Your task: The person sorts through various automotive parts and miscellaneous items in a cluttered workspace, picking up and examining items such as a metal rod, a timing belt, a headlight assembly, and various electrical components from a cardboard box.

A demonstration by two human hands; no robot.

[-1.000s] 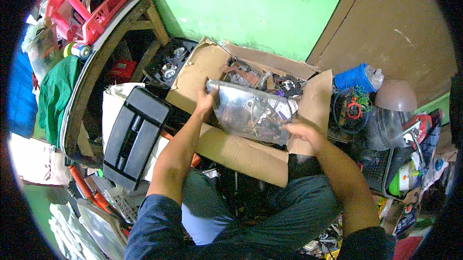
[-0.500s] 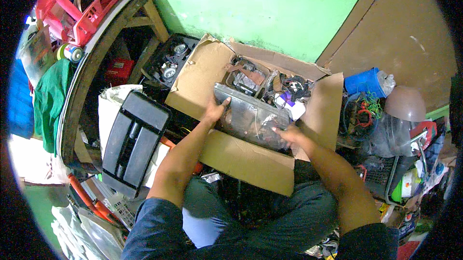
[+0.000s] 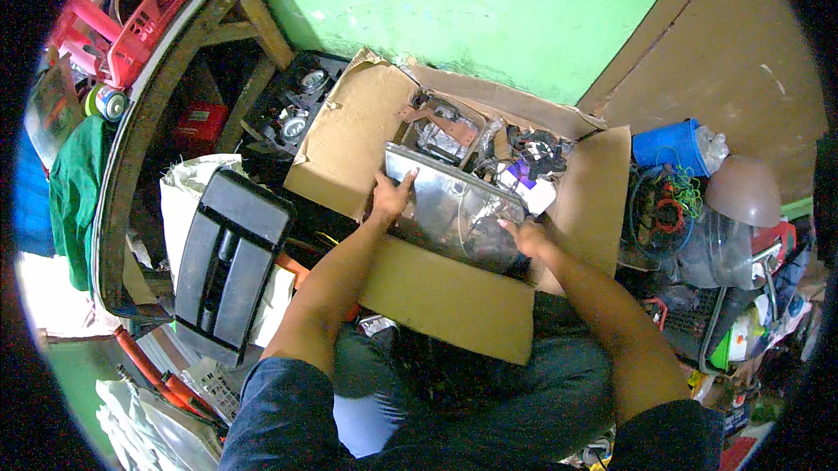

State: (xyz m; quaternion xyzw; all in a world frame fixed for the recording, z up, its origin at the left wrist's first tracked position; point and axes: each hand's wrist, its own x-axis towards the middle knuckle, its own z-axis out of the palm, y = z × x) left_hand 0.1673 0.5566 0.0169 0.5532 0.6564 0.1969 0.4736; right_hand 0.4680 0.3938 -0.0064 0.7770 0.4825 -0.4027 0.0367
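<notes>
Both hands hold a clear plastic container (image 3: 454, 209) at the near side of an open cardboard box (image 3: 454, 301). My left hand (image 3: 393, 198) is closed on its left end, thumb over the upper edge. At the right end, my right hand (image 3: 529, 238) grips the side, with some fingers hidden. The container is tilted, and dim parts and a pale wire show through its wall. Behind it in the box lie another clear container (image 3: 447, 129) with a brown strip across it, dark tangled parts (image 3: 543, 153) and a small white-and-purple piece (image 3: 532, 187).
To the left lie a black plastic case (image 3: 231, 261) and a wooden-legged table (image 3: 231, 33) bearing a red basket (image 3: 166, 21). A black tray of metal parts (image 3: 301, 104) stands beside the box. On the right are a blue tub (image 3: 668, 148), coiled wires (image 3: 668, 209) and a brown dome (image 3: 744, 192).
The container has shifted slightly up in the view and its tilt has changed a little, with both hands still on it. The whole view has also moved slightly.
</notes>
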